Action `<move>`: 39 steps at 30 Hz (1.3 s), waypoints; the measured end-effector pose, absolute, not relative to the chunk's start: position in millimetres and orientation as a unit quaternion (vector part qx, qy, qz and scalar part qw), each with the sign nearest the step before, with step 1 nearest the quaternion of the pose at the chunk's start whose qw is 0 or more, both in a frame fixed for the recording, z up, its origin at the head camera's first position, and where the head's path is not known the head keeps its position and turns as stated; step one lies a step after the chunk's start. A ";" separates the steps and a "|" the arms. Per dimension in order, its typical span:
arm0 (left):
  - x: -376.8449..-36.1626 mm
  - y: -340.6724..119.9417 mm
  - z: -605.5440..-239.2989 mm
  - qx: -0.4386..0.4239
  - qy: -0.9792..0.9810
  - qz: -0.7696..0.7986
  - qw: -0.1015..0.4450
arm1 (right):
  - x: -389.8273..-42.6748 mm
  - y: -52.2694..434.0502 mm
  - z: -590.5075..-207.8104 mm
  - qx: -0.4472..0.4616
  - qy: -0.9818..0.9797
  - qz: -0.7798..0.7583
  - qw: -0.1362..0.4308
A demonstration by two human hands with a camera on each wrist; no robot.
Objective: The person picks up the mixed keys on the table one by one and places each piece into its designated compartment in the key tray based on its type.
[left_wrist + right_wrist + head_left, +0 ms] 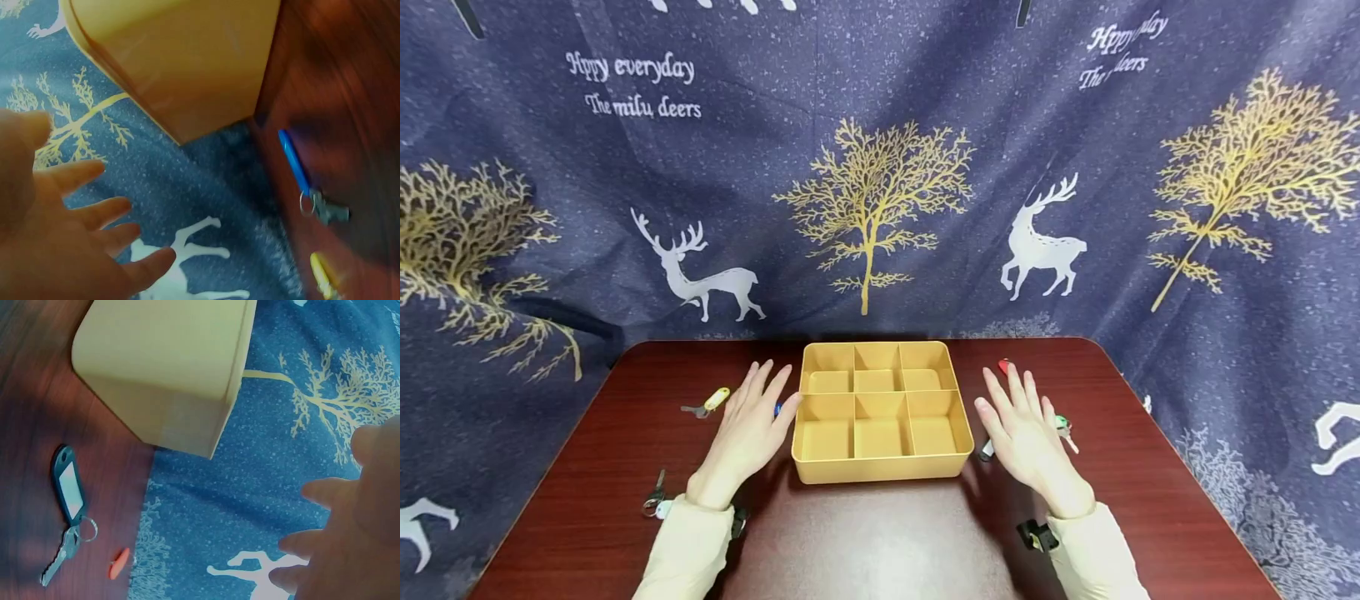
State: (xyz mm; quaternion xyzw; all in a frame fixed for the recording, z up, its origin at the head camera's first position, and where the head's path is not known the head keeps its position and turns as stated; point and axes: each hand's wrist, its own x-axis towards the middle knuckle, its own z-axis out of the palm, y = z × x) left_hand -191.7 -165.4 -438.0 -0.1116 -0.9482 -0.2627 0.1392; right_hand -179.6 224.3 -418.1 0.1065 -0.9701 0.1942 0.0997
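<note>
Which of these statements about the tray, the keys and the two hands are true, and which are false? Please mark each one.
1. The yellow tray has six compartments. True.
2. The left hand grips a key. False: its fingers are straight and hold nothing.
3. A key with a yellow tag lies on the table, left of the left hand. True.
4. The tray compartments hold keys. False: all six show only bare yellow floor.
5. The right hand is open, to the right of the tray. True.
</note>
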 end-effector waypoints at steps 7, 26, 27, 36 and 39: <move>-201.5 -156.9 -441.7 -0.098 -0.933 -0.322 0.129 | -178.9 222.5 -415.7 0.113 -0.965 0.213 0.106; -221.1 -146.7 -451.8 -0.029 -0.916 -0.382 0.123 | -183.0 230.7 -416.2 0.146 -0.945 0.238 0.170; -221.4 -146.2 -452.1 -0.026 -0.915 -0.381 0.130 | -182.7 231.1 -415.6 0.146 -0.945 0.238 0.170; -223.4 -145.5 -456.2 0.001 -0.915 -0.382 0.133 | -181.3 238.1 -419.4 0.132 -0.947 0.236 0.172; -222.3 -145.3 -456.4 0.006 -0.915 -0.381 0.130 | -181.3 243.0 -420.8 0.129 -0.946 0.241 0.172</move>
